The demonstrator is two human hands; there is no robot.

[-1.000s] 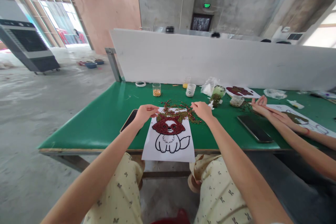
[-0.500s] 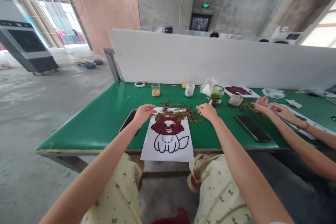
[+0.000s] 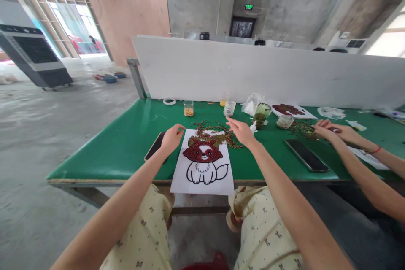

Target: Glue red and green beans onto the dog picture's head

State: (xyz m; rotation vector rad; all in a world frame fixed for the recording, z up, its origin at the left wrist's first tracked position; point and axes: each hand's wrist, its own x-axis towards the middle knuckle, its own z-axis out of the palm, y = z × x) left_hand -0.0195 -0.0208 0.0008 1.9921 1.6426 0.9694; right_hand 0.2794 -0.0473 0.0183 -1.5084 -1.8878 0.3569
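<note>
A sheet of paper [image 3: 177, 179] with a line-drawn fox lies in front of me, its lower end past the table edge. Dark red beans [image 3: 193, 152] fill most of the fox's head, and green ones fill the ears; the body is plain outline. Loose red and green beans [image 3: 218, 128] are scattered across the sheet's top and the table behind. My left hand [image 3: 172, 138] hovers at the upper left corner, fingers loosely bent and holding nothing visible. My right hand [image 3: 242, 133] is over the right side of the loose beans, fingers stretched leftward, apparently empty.
A phone [image 3: 155, 147] lies left of the paper, another phone [image 3: 306, 155] to the right. Behind stand a cup of yellow kernels [image 3: 188, 109], a clear cup [image 3: 229, 109] and a green-tinted cup [image 3: 261, 114]. A glue bottle [image 3: 253, 127] is beside my right hand. A co-worker's hands [image 3: 335, 130] work at right.
My right hand has moved left and away from me, its fingers now straighter. My left hand has drawn slightly left, fingers closer together. The co-worker's hands have shifted right.
</note>
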